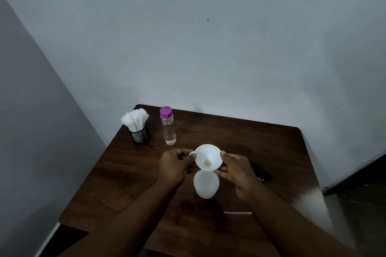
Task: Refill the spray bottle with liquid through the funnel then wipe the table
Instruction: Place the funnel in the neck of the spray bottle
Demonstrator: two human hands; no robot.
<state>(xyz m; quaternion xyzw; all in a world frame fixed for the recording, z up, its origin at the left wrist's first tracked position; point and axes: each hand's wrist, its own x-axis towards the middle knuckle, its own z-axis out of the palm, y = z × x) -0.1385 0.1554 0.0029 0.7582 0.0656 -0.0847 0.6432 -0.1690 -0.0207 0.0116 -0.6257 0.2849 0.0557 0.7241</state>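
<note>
Both hands pinch the light, stiff white funnel [208, 157] by its rim, left hand [175, 166] at the tab, right hand [237, 170] opposite, over what looks like the empty, tippy spray bottle [205, 183] mid-table, nearer the front edge.

**Bare forearms, nothing worn**

Two forearms are seen, uncovered from the lower edge of the view up to the fingers [222, 153]. No sleeve, watch, ring or glove is shown on the left hand [174, 166] or the right hand [237, 170]. Short nails are visible at the fingertips.
</note>
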